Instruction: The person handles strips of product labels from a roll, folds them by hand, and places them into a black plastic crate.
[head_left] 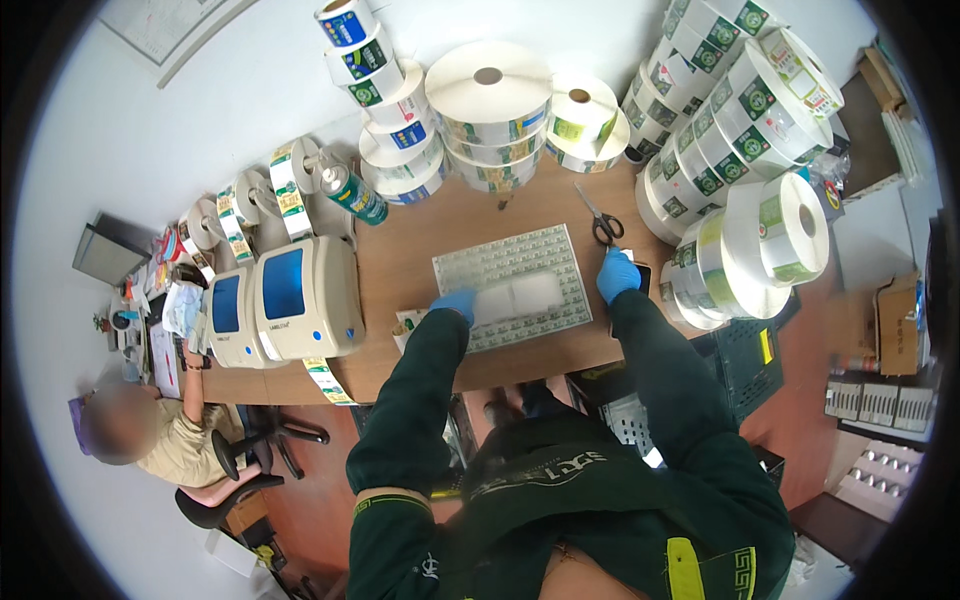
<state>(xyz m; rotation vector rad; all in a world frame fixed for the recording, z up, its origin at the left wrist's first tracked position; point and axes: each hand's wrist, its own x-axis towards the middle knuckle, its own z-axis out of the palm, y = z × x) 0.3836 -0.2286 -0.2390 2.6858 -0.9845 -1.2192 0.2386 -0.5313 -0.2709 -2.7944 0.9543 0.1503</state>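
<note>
My left hand (pixel 456 303), in a blue glove, is closed at the left end of a pale, rectangular sheet (pixel 522 297). That sheet is blurred and lies over a larger sheet printed with rows of small green marks (pixel 510 250) on the brown table. My right hand (pixel 618 276), also gloved in blue, is just below the black handles of a pair of scissors (pixel 606 229), whose blades point away from me. Its fingers are bunched and partly hidden, so whether they grip anything is unclear. A dark flat object (pixel 643 277) shows beside that hand.
Two label printers (pixel 308 300) stand at left, with label rolls (pixel 290 185) and a spray can (pixel 354 193) behind. Big label rolls (pixel 488 100) are stacked at the back, more (pixel 740 130) at right. A person (pixel 195 425) sits at far left.
</note>
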